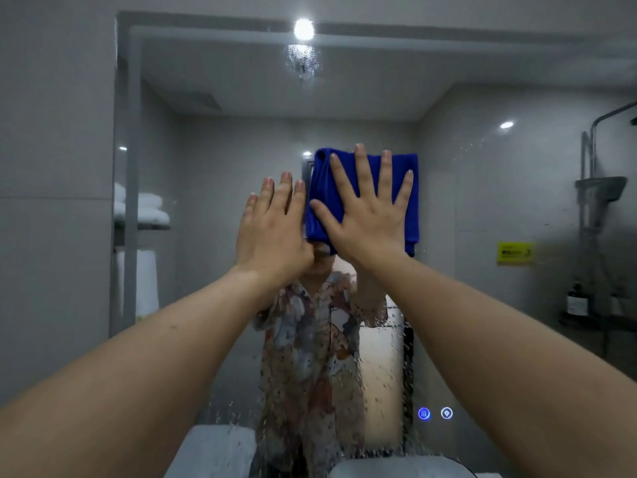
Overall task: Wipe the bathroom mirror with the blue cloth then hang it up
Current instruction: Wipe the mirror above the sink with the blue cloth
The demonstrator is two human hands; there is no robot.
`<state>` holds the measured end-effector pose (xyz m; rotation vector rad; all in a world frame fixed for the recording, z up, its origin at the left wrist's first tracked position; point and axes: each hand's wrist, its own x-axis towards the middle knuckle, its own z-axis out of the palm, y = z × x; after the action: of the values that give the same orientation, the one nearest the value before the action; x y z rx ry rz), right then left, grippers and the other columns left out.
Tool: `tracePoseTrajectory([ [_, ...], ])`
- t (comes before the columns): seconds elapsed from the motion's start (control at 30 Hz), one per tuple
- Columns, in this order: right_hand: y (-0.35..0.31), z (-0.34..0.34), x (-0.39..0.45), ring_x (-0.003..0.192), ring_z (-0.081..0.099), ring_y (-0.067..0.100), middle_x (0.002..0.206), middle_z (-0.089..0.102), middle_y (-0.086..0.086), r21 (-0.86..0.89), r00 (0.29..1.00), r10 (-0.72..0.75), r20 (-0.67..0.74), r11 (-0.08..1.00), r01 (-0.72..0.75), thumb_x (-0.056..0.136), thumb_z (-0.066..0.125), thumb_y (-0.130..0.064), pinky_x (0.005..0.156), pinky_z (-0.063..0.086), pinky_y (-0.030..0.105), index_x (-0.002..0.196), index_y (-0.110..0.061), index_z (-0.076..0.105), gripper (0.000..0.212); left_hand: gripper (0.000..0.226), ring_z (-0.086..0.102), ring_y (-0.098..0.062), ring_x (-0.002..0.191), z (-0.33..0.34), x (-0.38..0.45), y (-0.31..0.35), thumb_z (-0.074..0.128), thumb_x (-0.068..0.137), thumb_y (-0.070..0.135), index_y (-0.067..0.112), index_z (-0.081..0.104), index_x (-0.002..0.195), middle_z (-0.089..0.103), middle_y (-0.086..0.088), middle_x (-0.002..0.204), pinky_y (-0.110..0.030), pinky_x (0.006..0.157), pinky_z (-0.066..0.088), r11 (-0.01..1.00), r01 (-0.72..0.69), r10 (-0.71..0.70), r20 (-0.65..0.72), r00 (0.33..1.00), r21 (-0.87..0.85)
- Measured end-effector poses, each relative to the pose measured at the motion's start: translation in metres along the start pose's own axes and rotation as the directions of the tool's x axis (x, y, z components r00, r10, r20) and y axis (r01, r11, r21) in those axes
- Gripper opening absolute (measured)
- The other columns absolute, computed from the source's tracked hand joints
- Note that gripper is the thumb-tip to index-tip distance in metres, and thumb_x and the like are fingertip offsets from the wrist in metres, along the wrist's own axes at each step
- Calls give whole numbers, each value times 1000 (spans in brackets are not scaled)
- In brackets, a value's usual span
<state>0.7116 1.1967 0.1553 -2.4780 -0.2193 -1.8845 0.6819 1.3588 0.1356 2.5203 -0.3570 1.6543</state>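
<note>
Both forearms reach up from the frame's bottom edge. The right hand (370, 215) presses the folded cloth (322, 188) flat on the mirror (482, 201), fingers straight and spread. The left hand (272, 229), fingers straight and together, holds nothing just left of it. The cloth hides the reflected face; droplets blur the lower glass.

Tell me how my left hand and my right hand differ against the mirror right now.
The right hand presses flat on the blue cloth; the left hand lies beside the cloth's left edge, with no cloth under it. The right hand's fingers are spread wide, while the left hand's fingers are close together. The right hand sits higher than the left. Both are open, fingers straight and pointing up at the mirror.
</note>
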Motion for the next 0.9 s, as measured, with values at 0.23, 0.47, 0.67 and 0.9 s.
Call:
tracePoseTrajectory([
  [0.23,8,13,-53,159,-8,38,175,-4,1,46,999,49,-1,998,-49,102,12,-70,122,-7,67,165,-38,-3,72,93,1,-26,155,1,0,0,61,90,54,22,11,160,6,-3,169,-44,123,4,1000,21,-21,-13,1000,-19],
  [0.47,33,26,-117,159,-4,40,175,-2,4,-37,997,-66,26,997,67,101,21,-74,121,1,71,167,-35,7,77,98,0,-27,155,5,1,7,68,87,51,22,9,160,4,-3,169,-46,123,5,997,73,-72,-22,997,11],
  [0.67,42,24,-116,160,-3,38,175,1,3,-35,994,-107,33,994,108,100,23,-76,122,2,71,166,-37,5,79,102,7,-31,154,-7,5,27,78,74,46,23,21,155,16,-6,166,-50,123,14,996,71,-67,-68,995,58],
  [0.9,60,14,-70,159,2,41,175,7,4,-41,997,-71,-12,997,70,98,18,-78,123,-1,69,166,-38,6,80,108,2,-28,154,-13,24,44,84,67,39,31,20,154,10,-1,167,-47,122,11,999,-38,38,-29,999,-6],
])
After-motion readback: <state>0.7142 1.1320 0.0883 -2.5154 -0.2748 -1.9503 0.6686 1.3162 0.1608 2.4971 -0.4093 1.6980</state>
